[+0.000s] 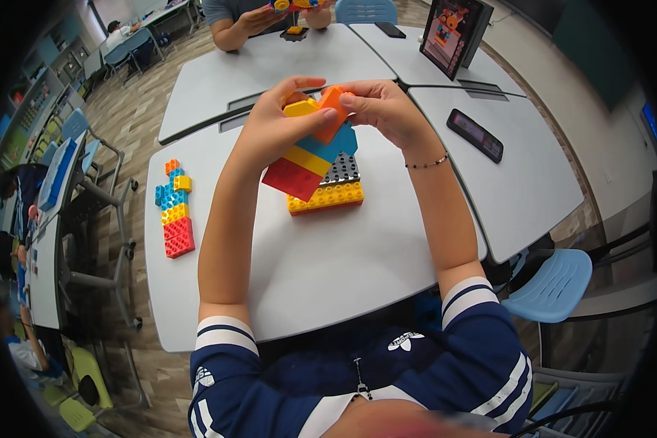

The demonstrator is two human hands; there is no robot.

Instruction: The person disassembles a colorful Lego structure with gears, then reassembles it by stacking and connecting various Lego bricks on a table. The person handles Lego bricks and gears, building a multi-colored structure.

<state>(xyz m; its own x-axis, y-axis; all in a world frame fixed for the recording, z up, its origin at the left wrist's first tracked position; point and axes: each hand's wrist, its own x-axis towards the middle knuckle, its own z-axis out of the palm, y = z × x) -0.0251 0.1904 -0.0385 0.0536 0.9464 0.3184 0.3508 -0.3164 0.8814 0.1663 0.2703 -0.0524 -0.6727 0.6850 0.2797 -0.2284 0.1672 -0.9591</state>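
Note:
My left hand (279, 125) grips a toy brick figure (310, 162) made of red, yellow, blue and orange blocks, tilted above the table. Its thumb presses the orange block (330, 120) at the top. From the other side, my right hand (388, 111) pinches the figure's orange top end between thumb and fingers. Some of the left fingers are hidden behind the figure. Below and partly behind it, a brick base (327, 197) of yellow and red with a grey studded part rests on the table. Whether figure and base touch cannot be made out.
A second brick figure (174, 212) lies at the left on the white table (306, 270). To the right are a dark phone (474, 135) and a standing screen (452, 33). Across the table, a person's hand (259, 20) holds a colourful brick build. A blue chair (551, 285) stands at right.

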